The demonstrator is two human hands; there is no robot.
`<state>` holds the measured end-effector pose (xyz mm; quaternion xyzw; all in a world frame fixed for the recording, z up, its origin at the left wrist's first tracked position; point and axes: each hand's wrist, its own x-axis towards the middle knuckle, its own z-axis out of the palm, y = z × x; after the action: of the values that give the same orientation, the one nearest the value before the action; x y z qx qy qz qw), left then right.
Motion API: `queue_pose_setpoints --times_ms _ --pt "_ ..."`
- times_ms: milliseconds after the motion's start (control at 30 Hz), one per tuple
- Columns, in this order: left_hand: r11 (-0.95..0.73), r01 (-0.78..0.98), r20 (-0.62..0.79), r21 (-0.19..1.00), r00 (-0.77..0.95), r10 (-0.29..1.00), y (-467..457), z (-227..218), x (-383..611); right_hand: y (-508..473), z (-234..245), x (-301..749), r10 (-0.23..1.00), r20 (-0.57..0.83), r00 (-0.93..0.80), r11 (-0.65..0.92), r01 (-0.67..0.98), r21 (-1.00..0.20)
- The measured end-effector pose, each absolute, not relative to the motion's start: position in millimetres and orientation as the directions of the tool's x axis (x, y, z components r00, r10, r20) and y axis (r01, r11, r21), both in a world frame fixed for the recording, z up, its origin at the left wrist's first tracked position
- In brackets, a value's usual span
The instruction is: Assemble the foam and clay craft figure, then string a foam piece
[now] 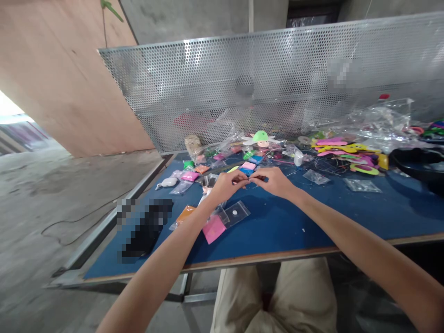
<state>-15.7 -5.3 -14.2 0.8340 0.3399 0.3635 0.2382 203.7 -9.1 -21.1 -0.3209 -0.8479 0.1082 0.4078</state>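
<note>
Over the blue tabletop (277,226), my left hand (229,185) and my right hand (272,181) meet fingertip to fingertip. Both are closed in a pinch; whatever sits between the fingers is too small to make out. Just beyond them lie a pink packet (248,165) and a blue packet (255,159). Nearer to me, a clear zip bag (237,213) with a small white piece in it lies beside a pink sheet or packet (214,229). An orange packet (185,215) is partly behind my left forearm.
A figure with a green cap (260,136) stands near the perforated metal panel (215,88) at the back. Colourful foam shapes (347,150) and plastic bags (385,118) pile up at right. A white earbud case (169,182) and a black object (149,229) lie at left.
</note>
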Motion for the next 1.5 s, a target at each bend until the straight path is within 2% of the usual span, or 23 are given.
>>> queue_pose_setpoints --times_ms 167,300,367,500,633,867,1100,1267,1500 --pt "-0.686 0.420 0.483 0.594 0.496 0.722 -5.6 -12.6 -16.3 -15.5 -15.5 201.4 0.665 0.588 -0.461 0.746 0.457 -0.485" --pt "-0.707 0.473 0.520 0.526 0.479 0.707 -5.7 -11.3 -14.4 -15.0 -15.4 200.5 0.634 0.626 -0.453 0.769 0.455 -0.449" --pt "-0.698 0.510 0.524 0.503 0.462 0.716 -5.9 -10.2 -13.8 -13.6 -16.6 200.7 0.644 0.647 -0.408 0.759 0.444 -0.476" --pt "-0.649 0.522 0.451 0.554 0.467 0.761 -5.7 -10.5 -14.9 -10.4 -19.8 202.8 0.696 0.639 -0.329 0.715 0.408 -0.569" --pt "-0.634 0.466 0.424 0.617 0.482 0.767 -4.9 -15.0 -16.2 -7.8 -22.3 204.3 0.710 0.619 -0.337 0.703 0.399 -0.589" --pt "-0.641 0.467 0.423 0.609 0.493 0.760 -7.3 -14.3 -15.1 -7.0 -25.0 202.9 0.690 0.617 -0.380 0.723 0.409 -0.557" --pt "-0.637 0.511 0.441 0.577 0.461 0.770 -7.7 -13.0 -12.9 -10.1 -23.5 198.4 0.612 0.674 -0.415 0.783 0.440 -0.441" --pt "-0.644 0.515 0.425 0.566 0.487 0.763 -6.8 -13.5 -14.1 -9.6 -24.6 198.0 0.587 0.693 -0.419 0.801 0.425 -0.421" --pt "-0.690 0.597 0.456 0.408 0.522 0.721 -11.1 -8.5 -14.3 -12.7 -25.5 196.2 0.573 0.685 -0.449 0.811 0.430 -0.397"
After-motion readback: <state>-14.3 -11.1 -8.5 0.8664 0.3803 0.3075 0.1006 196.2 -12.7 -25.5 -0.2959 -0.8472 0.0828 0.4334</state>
